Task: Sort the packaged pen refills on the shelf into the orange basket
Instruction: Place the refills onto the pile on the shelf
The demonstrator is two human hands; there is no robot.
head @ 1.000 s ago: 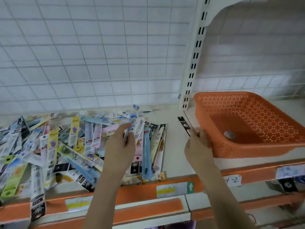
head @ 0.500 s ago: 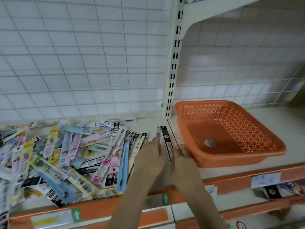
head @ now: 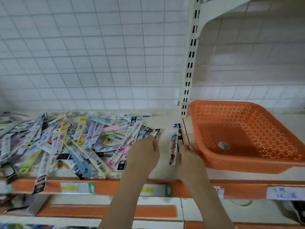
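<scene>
Since half a second ago the left hand (head: 145,152) has drawn back leftward from the packet it was laying down, so the two hands now sit apart with bare shelf (head: 165,171) between them; it rests at the right edge of the pile of packaged refills (head: 74,142), fingers loosely curled, and whether it pinches a packet there cannot be told. The right hand (head: 189,157) has stayed just beside the orange basket (head: 247,167), its fingertips pinching the lower end of a pale patterned refill packet (head: 173,146) that lies lengthwise on the shelf next to a dark packet (head: 180,138). The basket stands on the right shelf bay, holding only a small grey object (head: 224,145). Compared with a second ago, the left hand no longer reaches deep into the pile.
</scene>
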